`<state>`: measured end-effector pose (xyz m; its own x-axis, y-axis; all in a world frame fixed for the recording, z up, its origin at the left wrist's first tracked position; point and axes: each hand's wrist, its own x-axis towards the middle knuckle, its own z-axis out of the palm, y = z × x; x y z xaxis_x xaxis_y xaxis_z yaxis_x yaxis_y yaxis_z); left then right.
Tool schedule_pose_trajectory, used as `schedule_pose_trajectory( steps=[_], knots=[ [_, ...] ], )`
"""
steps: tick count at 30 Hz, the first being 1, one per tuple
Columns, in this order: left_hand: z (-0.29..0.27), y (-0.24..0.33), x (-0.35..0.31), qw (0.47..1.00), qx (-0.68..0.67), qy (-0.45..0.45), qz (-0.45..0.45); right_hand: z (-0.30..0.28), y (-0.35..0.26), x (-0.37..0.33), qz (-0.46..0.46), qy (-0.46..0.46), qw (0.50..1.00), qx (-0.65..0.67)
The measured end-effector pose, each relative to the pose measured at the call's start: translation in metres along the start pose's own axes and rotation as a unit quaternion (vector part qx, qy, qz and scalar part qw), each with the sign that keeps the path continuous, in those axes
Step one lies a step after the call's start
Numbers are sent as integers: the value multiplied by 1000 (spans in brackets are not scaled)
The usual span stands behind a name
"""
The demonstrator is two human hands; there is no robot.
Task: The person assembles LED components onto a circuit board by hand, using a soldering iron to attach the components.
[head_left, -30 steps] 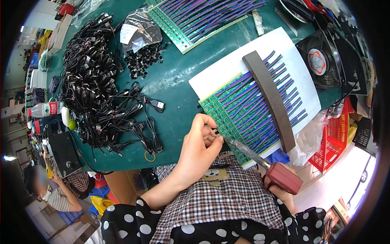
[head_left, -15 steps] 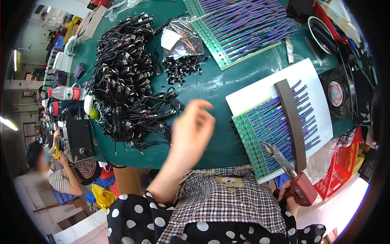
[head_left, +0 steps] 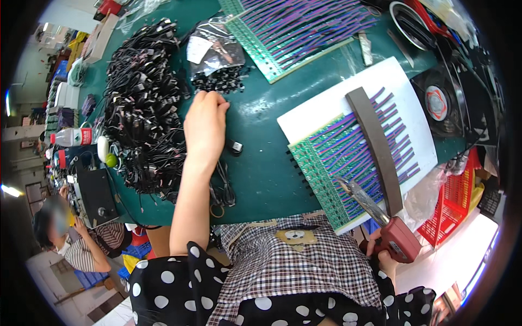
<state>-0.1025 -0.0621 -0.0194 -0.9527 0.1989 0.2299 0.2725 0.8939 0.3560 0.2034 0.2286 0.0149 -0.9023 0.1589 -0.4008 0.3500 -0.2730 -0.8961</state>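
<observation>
My left hand (head_left: 205, 127) is by the near edge of a pile of small black components (head_left: 222, 81), its fingers curled together. What lies between the fingertips, if anything, is hidden. My right hand (head_left: 385, 259) grips the handle of a red soldering gun (head_left: 401, 242). The gun's metal tip points up and left over a green circuit board panel (head_left: 318, 168). Rows of purple and blue wires (head_left: 356, 155) run from the panel across a white sheet (head_left: 304, 118), and a dark brown bar (head_left: 375, 144) lies across them.
Bundled black cables (head_left: 144, 103) cover the left of the green table (head_left: 255, 179). A clear bag (head_left: 217, 46) lies behind the small components. Another wired panel (head_left: 296, 35) is at the back. A fan (head_left: 437, 103) and red basket (head_left: 454, 201) stand right. A co-worker (head_left: 70, 233) sits far left.
My left hand has moved left and away from me, from the table's middle to the small black components. A loose cable plug now shows beside the wrist. My right hand still holds the soldering gun.
</observation>
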Motion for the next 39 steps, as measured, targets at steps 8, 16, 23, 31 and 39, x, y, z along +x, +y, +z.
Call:
schedule_pose_trajectory(
  steps=[8, 16, 23, 31, 39],
  knots=[
    [-8, 8, -11, 997, -66, -29, 23, 1, 1, -4, 19, -6, 999, 34],
    [-16, 18, -12, 996, -80, -22, 34, -3, 3, -6, 28, 11, 999, 16],
    [20, -18, 40, 991, 118, 49, -26, 2, 4, -4, 9, -8, 1000, 14],
    [23, 45, -16, 998, 4, -22, 61, 5, 3, -11, 4, 1, 1000, 9],
    [5, 75, -97, 996, -40, -48, 67, 7, 8, -15, -2, 15, 999, 31]
  ],
)
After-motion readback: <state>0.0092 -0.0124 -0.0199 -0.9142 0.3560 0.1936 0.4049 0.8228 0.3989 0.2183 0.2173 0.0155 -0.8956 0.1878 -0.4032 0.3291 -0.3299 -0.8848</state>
